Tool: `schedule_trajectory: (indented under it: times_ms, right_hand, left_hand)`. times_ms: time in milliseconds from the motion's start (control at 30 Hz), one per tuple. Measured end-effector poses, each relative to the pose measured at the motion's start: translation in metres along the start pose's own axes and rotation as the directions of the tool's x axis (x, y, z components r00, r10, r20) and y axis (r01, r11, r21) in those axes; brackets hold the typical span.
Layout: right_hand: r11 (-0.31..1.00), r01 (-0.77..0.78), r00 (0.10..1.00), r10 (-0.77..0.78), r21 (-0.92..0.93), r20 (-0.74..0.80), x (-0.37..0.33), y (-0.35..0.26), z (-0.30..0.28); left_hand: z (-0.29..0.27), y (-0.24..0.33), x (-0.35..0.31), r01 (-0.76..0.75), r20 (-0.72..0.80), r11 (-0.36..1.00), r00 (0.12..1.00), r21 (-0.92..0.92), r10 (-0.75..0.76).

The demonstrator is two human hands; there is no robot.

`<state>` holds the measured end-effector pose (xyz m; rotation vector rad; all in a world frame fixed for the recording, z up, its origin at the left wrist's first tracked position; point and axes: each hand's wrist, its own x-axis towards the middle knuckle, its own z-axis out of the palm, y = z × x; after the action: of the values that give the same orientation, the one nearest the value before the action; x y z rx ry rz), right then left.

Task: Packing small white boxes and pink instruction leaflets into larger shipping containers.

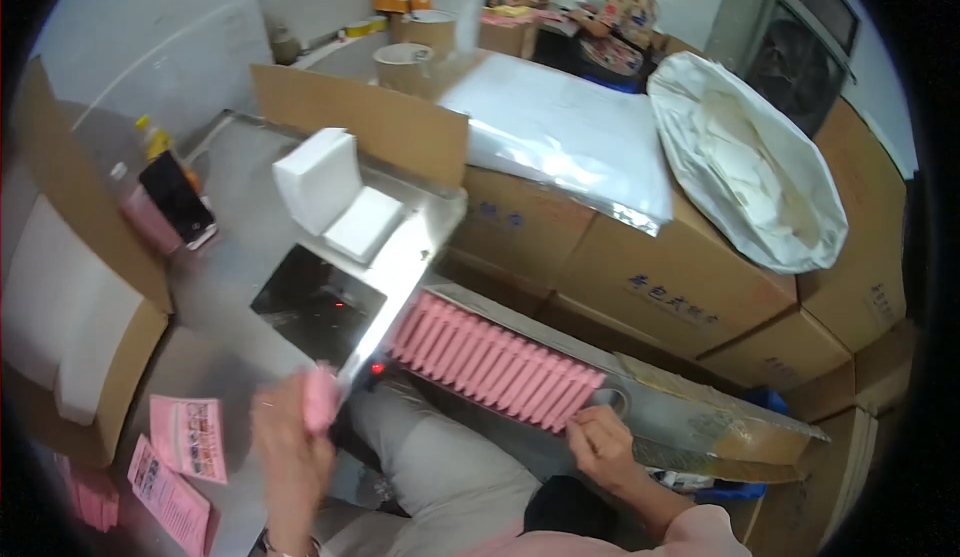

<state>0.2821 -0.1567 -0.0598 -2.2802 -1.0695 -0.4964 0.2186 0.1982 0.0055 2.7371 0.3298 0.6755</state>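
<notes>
My left hand (285, 422) is closed on a small pink packet (320, 397), held above the table's front edge and smeared by motion. My right hand (605, 447) has its fingers curled together at the near right corner of a long open carton (520, 315). Inside that carton, several folded pink packets (490, 357) stand in a tight row, beside my lap. What the right fingertips pinch, if anything, is hidden. Left of the row, a dark glossy panel (318, 299) with a small red light is set in the metal tabletop.
Two white boxes (318, 182) stand behind the panel. Pink printed leaflets (188, 439) and a phone (178, 197) lie to the left, by an open carton (130, 377). Stacked cartons (680, 292) on the right carry a white sack (750, 157). Another person (620, 22) sits far back.
</notes>
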Motion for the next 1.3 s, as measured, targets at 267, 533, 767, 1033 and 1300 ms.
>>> schedule_trajectory:
  times_ms: [267, 533, 767, 1033, 1300]
  right_hand:
    - [0.943, -0.089, 0.985, 0.131, -0.321, 0.111, -0.089, 0.042, 0.011]
    - [0.562, -0.827, 0.562, 0.824, 0.02, 0.07, -0.057, 0.024, 0.002]
    - [0.563, -0.724, 0.593, 0.803, -0.4, 0.056, -0.076, 0.04, -0.016]
    - [0.592, -0.806, 0.592, 0.806, -0.023, -0.019, -0.077, 0.032, 0.006]
    - [0.777, -0.604, 0.739, 0.629, -0.177, 0.243, 0.005, 0.011, -0.02]
  left_hand:
    - [0.157, 0.205, -0.07, -0.242, -0.017, 0.207, 0.686, -0.948, 0.728]
    - [0.193, 0.204, -0.08, -0.028, 0.269, 0.539, 0.844, -0.842, 0.464]
    - [0.181, 0.209, -0.082, -0.33, 0.246, 0.792, 0.828, -0.514, 0.505]
    - [0.197, 0.21, -0.09, -0.406, 0.201, 0.815, 0.832, -0.413, 0.516]
    - [0.068, 0.085, -0.09, -0.079, 0.342, 0.813, 0.88, -0.577, 0.329]
